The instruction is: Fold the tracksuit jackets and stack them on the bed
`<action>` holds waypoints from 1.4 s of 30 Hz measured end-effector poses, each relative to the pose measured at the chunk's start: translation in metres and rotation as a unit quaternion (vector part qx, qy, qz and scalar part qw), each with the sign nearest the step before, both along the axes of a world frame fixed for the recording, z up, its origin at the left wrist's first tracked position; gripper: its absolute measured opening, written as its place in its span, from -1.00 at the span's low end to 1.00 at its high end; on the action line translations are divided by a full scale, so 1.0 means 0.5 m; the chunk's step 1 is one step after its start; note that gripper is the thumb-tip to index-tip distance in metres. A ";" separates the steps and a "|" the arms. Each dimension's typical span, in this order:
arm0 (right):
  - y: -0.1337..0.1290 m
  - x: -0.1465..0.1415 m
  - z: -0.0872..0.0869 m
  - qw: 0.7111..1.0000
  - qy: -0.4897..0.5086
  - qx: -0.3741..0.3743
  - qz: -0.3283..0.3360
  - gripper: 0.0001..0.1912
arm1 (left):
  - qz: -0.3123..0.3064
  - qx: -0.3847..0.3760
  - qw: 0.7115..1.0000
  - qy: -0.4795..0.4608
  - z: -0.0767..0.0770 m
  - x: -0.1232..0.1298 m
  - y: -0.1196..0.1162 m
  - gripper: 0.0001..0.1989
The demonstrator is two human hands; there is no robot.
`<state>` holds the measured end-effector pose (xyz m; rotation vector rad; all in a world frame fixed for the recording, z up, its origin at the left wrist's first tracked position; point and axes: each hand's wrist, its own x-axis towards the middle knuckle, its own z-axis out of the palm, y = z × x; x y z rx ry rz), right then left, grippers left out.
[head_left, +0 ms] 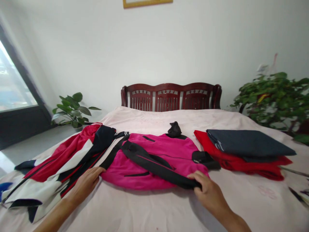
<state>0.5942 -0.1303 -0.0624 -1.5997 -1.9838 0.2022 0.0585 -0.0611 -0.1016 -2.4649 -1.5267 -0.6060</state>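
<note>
Hands were apart: my right hand [209,190] pinched the long black sleeve [154,167] of the magenta fleece jacket [156,148], while my left hand [83,187] lay at its edge, steadying it well.

The right hand [209,192] pinches the end of the black sleeve [154,164] of a pink jacket [154,149] spread on the bed [154,120]. The left hand [83,186] lies open between it and a red-and-white jacket [56,164]. Off to the right, navy cloth [248,143] sits folded on red cloth [238,164] (a tidy little stack).
</note>
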 end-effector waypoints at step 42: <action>0.240 -0.077 0.039 0.978 -0.165 -0.128 0.023 -0.59 | -0.020 0.037 0.999 -0.015 0.029 0.060 0.031 -0.79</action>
